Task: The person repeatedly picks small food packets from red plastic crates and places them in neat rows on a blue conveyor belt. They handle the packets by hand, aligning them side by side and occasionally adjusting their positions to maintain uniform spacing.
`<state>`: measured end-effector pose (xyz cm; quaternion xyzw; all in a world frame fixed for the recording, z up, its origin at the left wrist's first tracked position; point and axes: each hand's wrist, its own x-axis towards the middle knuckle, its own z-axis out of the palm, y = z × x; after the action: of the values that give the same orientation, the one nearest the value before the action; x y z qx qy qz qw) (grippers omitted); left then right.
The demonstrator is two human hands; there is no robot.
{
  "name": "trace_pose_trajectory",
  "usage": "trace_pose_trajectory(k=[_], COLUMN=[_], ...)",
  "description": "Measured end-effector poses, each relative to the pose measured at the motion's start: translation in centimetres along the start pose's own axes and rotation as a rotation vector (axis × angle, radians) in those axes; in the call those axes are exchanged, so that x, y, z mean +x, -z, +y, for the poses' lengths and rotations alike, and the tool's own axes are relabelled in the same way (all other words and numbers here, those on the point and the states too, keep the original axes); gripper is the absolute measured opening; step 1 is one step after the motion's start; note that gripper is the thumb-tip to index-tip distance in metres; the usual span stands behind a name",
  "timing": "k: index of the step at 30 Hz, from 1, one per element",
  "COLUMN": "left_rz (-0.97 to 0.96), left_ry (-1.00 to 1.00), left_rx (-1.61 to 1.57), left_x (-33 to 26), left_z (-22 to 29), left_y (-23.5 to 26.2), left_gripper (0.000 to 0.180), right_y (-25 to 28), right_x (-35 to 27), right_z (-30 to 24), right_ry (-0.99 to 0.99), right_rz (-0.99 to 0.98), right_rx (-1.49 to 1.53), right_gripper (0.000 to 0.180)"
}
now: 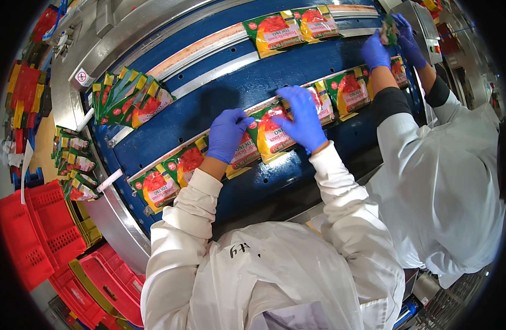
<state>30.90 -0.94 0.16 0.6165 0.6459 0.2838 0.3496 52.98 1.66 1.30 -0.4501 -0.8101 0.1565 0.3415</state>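
Observation:
A row of green, yellow and red food packets (159,186) lies along a bar on a blue machine bed (209,104). My left hand (226,134), in a blue glove, is closed with its fingertips pinched at the top edge of the row, at a packet (245,151) partly covered by the hand. Just to its right lies another packet (271,137), whose right edge my right hand (303,119) touches with the thumb. The fingers of that hand are spread apart over the bar. Beyond it, more packets (348,92) continue the row.
Two packets (274,34) lie on the far bar. Fanned packets (134,102) rest at the bed's left end, with another pile (74,159) beside the machine. Red crates (38,231) stand at lower left. At right, a co-worker's gloved hands (377,53) hold a packet above the bed.

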Motion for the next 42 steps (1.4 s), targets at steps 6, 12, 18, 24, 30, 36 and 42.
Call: trace_pose_trajectory(k=[6, 12, 18, 24, 30, 36, 42], left_rz=[0.203, 0.854, 1.001, 0.651, 0.530, 0.608, 0.563], left_ry=[-0.118, -0.336, -0.135, -0.284, -0.208, -0.467, -0.210], left_rx=[0.047, 0.006, 0.004, 0.032, -0.360, 0.133, 0.235], left_x=[-0.3, -2.5, -2.7, -1.8, 3.3, 13.8, 18.7], left_z=[-0.7, -3.4, -9.2, -8.5, -2.0, -2.9, -3.7], left_y=[-0.5, 9.0, 17.9, 19.9, 15.6, 9.5, 8.4], left_gripper=[0.014, 0.021, 0.022, 0.016, 0.015, 0.012, 0.020], right_y=[-0.9, -3.9, -17.0, -19.9, -10.0, -8.5, -9.1], right_x=[-1.1, 5.0, 15.9, 15.8, 16.5, 18.2, 21.8], right_z=[-1.3, -4.6, -12.4, -10.4, -6.3, 3.8, 5.3], right_ry=[0.086, 0.139, -0.029, -0.165, -0.492, -0.310, -0.105], right_rz=[-0.402, -0.210, 0.015, 0.097, 0.264, 0.236, 0.246], right_rx=[-0.203, -0.078, 0.713, 0.714, 1.072, 0.047, -0.384], right_gripper=[0.105, 0.057, 0.031, 0.019, 0.025, 0.020, 0.030])
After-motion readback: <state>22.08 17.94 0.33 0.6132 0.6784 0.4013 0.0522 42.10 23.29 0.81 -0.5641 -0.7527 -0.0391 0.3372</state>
